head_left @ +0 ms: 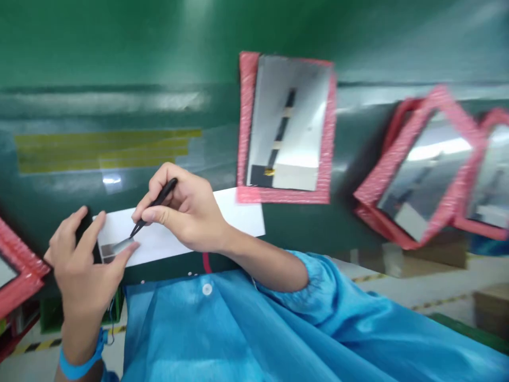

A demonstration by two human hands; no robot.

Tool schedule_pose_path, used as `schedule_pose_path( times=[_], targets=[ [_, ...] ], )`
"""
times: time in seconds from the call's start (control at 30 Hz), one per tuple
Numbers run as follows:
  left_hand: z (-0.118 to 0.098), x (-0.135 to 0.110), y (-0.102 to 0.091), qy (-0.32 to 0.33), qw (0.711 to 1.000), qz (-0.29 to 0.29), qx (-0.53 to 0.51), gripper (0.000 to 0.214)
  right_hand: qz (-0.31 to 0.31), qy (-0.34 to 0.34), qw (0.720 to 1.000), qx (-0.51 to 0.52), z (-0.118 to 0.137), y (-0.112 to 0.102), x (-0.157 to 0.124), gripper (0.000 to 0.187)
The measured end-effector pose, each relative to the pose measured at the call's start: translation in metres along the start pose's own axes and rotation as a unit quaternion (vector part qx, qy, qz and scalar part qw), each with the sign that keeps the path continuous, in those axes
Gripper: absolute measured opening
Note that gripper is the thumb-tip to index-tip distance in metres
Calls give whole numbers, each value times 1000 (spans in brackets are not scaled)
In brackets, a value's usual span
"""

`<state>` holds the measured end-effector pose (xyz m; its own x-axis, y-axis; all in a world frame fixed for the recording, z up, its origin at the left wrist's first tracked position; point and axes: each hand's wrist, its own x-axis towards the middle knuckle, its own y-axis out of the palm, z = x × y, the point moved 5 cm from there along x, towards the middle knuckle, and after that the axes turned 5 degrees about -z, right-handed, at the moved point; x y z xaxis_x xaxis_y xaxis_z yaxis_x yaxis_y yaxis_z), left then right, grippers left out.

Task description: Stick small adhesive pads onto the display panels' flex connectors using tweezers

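Observation:
A long white strip of paper (170, 245) lies slantwise on the green table before me. My right hand (191, 212) is closed on black tweezers (159, 196), their tips pointing down to the left end of the strip. At those tips lies a small greyish film piece (122, 245), and a darker patch (106, 252) shows beside it. My left hand (85, 265) rests around that end with thumb and fingers spread, the thumb beside the film piece and the index finger by the strip's edge.
A flat mirror-like panel (294, 122) with a dark strip lies on pink bubble wrap (244, 127) beyond the paper. More panels in pink wrap (429, 170) stand to the right, another (19, 270) at far left. Yellow tape (99, 151) marks the table. A blue wrist strap (81, 366) circles my left wrist.

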<state>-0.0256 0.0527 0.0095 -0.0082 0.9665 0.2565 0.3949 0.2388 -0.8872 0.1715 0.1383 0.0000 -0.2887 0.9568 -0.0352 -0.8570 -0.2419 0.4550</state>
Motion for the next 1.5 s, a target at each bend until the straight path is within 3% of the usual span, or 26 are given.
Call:
schedule_pose_path(
  times=[0.1,0.2,0.3,0.4,0.5,0.63,0.73,1.03,1.27,1.5],
  targets=[
    [3,8,-4,-7,1000,-2,-4,59,-42,-45,998,-29,33,-46,4,42],
    [-12,18,-10,-19,1000,-18,12,63,-136,-114,979,-97,76,-118,-3,45],
    [-58,32,-2,20,999,-49,-7,57,-238,-151,948,-147,109,-189,-22,55],
    [-129,48,29,130,986,-43,-99,38,-277,-124,939,-160,122,-229,-36,54],
    [-188,62,69,192,971,-16,-144,27,-268,-91,948,-148,122,-236,-39,49],
    [-218,71,104,200,970,6,-137,30,-271,-68,950,-140,120,-231,-35,49],
    [-219,73,111,202,971,18,-125,34,-285,-57,945,-151,123,-230,-33,48],
    [-217,74,109,203,970,55,-119,46,-311,-62,926,-205,126,-229,-24,36],
    [-219,73,108,205,971,51,-113,44,-329,-97,910,-233,125,-229,-20,36],
    [-221,70,108,205,973,41,-103,42,-313,-63,907,-275,126,-234,-19,32]
  ],
)
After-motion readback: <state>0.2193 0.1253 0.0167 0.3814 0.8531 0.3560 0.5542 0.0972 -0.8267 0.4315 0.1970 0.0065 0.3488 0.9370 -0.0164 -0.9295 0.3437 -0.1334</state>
